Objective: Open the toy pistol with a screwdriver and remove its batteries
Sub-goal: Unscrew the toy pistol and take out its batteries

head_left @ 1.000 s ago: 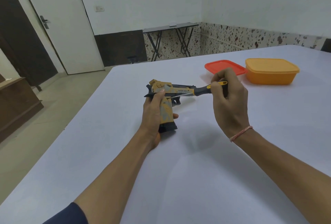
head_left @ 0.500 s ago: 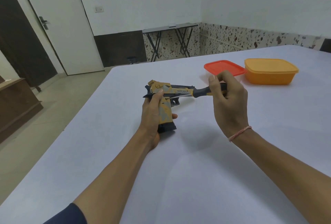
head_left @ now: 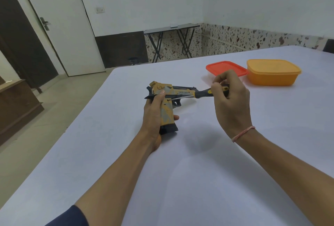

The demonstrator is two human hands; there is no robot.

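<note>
A person's left hand (head_left: 152,115) wraps around the grip of a yellow-and-black toy pistol (head_left: 168,103), holding it upright above a white table (head_left: 180,180) with the barrel pointing toward 3 o'clock; the thumb lies up along the near side of the frame and one fingertip shows past the grip on its far side. The left forearm reaches in from 7 o'clock, a dark sleeve (head_left: 72,216) at its lower end. The right hand (head_left: 230,99), at 3 o'clock from the pistol, is closed around the black-and-yellow handle of a screwdriver (head_left: 202,93), fingers curled over the top and the wrist bent downward. The tool's thin metal shaft runs nearly level toward 9 o'clock, its tip meeting the pistol's side just above the grip, beside a small dark screw hole. A pink thread band (head_left: 243,133) circles the right wrist. At 1 o'clock from the hands, well apart from the pistol, a clear box with a red lid (head_left: 226,67) sits just beside an orange container (head_left: 273,72) on the table. The pistol's body is closed.
</note>
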